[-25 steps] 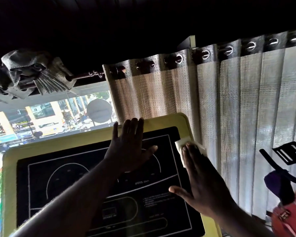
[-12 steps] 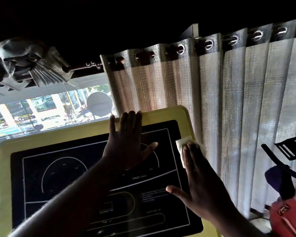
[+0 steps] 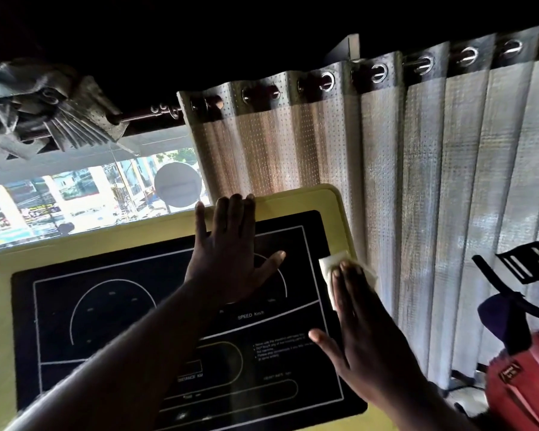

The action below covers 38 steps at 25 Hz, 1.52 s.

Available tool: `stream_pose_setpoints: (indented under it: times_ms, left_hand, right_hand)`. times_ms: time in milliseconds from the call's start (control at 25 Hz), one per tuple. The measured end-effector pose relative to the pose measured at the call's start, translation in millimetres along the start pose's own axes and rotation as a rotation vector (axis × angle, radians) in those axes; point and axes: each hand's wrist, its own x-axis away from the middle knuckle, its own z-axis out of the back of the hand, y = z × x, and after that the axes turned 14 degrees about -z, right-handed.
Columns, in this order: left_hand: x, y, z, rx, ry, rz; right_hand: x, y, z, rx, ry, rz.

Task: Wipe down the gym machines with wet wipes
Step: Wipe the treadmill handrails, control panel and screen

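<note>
1. Yellow plastic frames the black console panel (image 3: 106,241) of a gym machine in the head view. White dial outlines and the words "SPEED Km/h" are printed on its dark face.
2. The left hand (image 3: 231,253) lies flat on the upper middle of that panel. Its fingers are straight and close together with their tips reaching the yellow top rim, the thumb is spread to the right, and it grips nothing.
3. The right hand (image 3: 361,337) is flat too, fingers straight and thumb out to the left. It presses a small white folded wet wipe (image 3: 327,265) against the panel's right edge (only the part above and beside the fingertips shows; the rest is under the hand).
4. The wipe sits where the black face meets the yellow rim, roughly level with the left thumb and apart from the left hand.
5. Behind the console a silvery dotted curtain with metal eyelets (image 3: 448,197) hangs on a dark reddish rod (image 3: 143,115). At the left a grey bunched-up curtain (image 3: 44,110) is gathered on it.
6. Under that bundle a bright window (image 3: 75,200) shows buildings outside.
7. At the far right a red bag (image 3: 523,387) sits below black handlebars (image 3: 529,269) (both blurred).
</note>
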Motion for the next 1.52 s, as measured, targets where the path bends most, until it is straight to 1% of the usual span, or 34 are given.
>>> stream_pose_setpoints:
  times_ms: [40, 160, 200, 240, 280, 320, 400, 440, 480, 640, 720, 800, 960, 1000, 1080, 1200, 1280, 1320, 1400, 1480, 1520]
  left_hand:
    - [0, 1, 0, 0.002, 0.000, 0.003]
    - [1, 1, 1, 0.002, 0.023, 0.008]
    - [1, 1, 1, 0.008, 0.024, 0.010]
    - [2, 1, 1, 0.009, 0.024, 0.010]
    - [2, 1, 0, 0.002, 0.029, 0.012]
    - [1, 1, -1, -0.007, 0.038, 0.018]
    - [1, 2, -5, -0.003, 0.053, 0.035]
    - [0, 2, -7, 0.005, 0.064, 0.039]
    - [0, 4, -8, 0.018, 0.071, 0.041]
    - [0, 4, -8, 0.056, 0.075, 0.051]
    - [1, 7, -6, 0.077, 0.078, 0.043]
    - [15, 16, -9, 0.082, 0.102, 0.021]
    - [76, 58, -30, 0.193, 0.095, 0.001]
    - [92, 70, -33, 0.220, 0.089, 0.007]
    - [111, 89, -37, 0.266, 0.074, 0.021]
    - [124, 102, -39, 0.311, 0.043, 0.026]
    - [136, 112, -39, 0.347, 0.035, 0.030]
    - [145, 119, -40, 0.370, 0.026, 0.037]
    - [172, 135, -45, 0.411, 0.004, 0.050]
    - [204, 151, -50, 0.426, -0.017, 0.061]
    - [219, 157, -53, 0.434, -0.023, 0.072]
  right_hand:
    - [-18, 0, -1, -0.006, 0.022, 0.002]
    - [-100, -20, 21, -0.147, 0.108, -0.035]
    - [-113, -22, 24, -0.178, 0.155, -0.040]
    - [-108, -17, 20, -0.189, 0.212, -0.026]
    - [-86, -9, 12, -0.195, 0.242, -0.012]
    - [-51, -1, 1, -0.201, 0.231, -0.014]
    - [28, 11, -16, -0.241, 0.137, -0.014]
    - [49, 16, -19, -0.273, 0.120, 0.009]
    - [53, 20, -22, -0.290, 0.116, 0.021]
    - [-43, 2, 3, -0.331, 0.193, -0.028]
    - [-67, 0, 12, -0.336, 0.199, -0.028]
    - [-35, 15, -1, -0.322, 0.153, -0.007]
    - [115, 46, -40, -0.365, 0.028, -0.015]
    - [136, 50, -43, -0.389, 0.001, -0.005]
    - [126, 55, -41, -0.429, -0.028, -0.001]
    - [53, 42, -20, -0.464, 0.021, -0.042]
    - [37, 42, -19, -0.459, 0.005, -0.055]
    - [51, 47, -23, -0.448, -0.021, -0.034]
    - [111, 60, -25, -0.372, -0.103, 0.049]
    - [161, 78, -18, -0.227, -0.088, 0.169]
    - [169, 84, -18, -0.174, -0.069, 0.215]
